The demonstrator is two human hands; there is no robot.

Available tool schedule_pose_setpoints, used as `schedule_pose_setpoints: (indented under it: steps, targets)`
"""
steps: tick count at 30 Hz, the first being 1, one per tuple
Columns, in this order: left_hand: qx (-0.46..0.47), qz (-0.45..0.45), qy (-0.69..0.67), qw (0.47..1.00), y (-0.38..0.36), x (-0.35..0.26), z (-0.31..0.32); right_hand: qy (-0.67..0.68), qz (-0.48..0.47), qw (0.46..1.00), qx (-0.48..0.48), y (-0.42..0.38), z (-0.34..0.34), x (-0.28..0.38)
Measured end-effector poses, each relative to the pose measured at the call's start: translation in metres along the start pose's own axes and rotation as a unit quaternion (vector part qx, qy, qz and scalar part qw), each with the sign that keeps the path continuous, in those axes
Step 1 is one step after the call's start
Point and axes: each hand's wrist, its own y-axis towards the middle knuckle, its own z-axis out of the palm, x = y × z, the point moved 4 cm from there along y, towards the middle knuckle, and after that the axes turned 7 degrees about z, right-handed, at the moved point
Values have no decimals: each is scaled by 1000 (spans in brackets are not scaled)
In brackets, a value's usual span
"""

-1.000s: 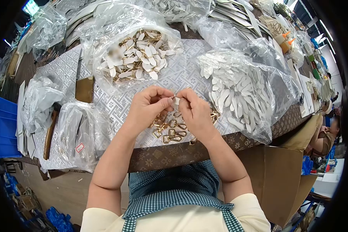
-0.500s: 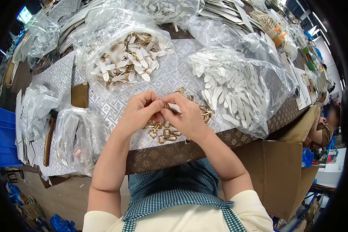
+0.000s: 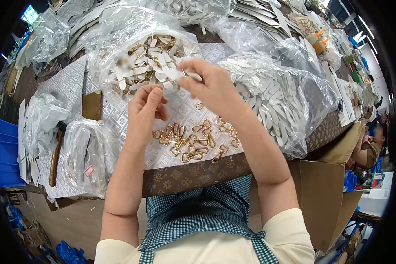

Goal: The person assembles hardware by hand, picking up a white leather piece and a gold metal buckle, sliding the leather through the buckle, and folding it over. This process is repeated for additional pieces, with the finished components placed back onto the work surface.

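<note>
My right hand (image 3: 209,83) is pinched on a white tab (image 3: 194,76) with a small bit of metal showing by the fingertips. It hovers at the right edge of a clear plastic bag (image 3: 105,90) holding white tabs joined to gold-coloured clasps (image 3: 156,66). My left hand (image 3: 146,110) is in front of that bag, fingers loosely curled and apart, with nothing visible in it. Several gold-coloured swivel clasps (image 3: 198,140) lie loose near the table's front edge. A second clear bag (image 3: 314,94) at the right holds a heap of loose white tabs (image 3: 268,108).
On the left are a clear bag of flat strips (image 3: 86,154), a hammer-like tool's handle (image 3: 56,160) and a blue bin (image 3: 6,154). Stacked flat sheets (image 3: 262,17) and glue bottles with orange tips (image 3: 319,42) stand at the back. A cardboard box (image 3: 314,193) is at the right.
My hands, together over the clasps before, have separated. The right hand has moved up towards the bag of joined pieces with the white tab; the left has shifted slightly left and its fingers have loosened.
</note>
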Motion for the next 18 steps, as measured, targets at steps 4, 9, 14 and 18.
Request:
schedule_pose_setpoints:
  steps: [4,9,14,18]
  targets:
    - [-4,77,121,990,0,4,0,-46,-63,994,-82,20,-28,11]
    - [110,250,335,902,-13,5,38,-156,85,984,-10,-34,-87,-24]
    - [108,296,495,810,-1,11,71,-273,31,961,-23,-85,-103,-69]
    - [126,263,547,785,9,17,87,-353,-32,933,-54,-94,-98,-85]
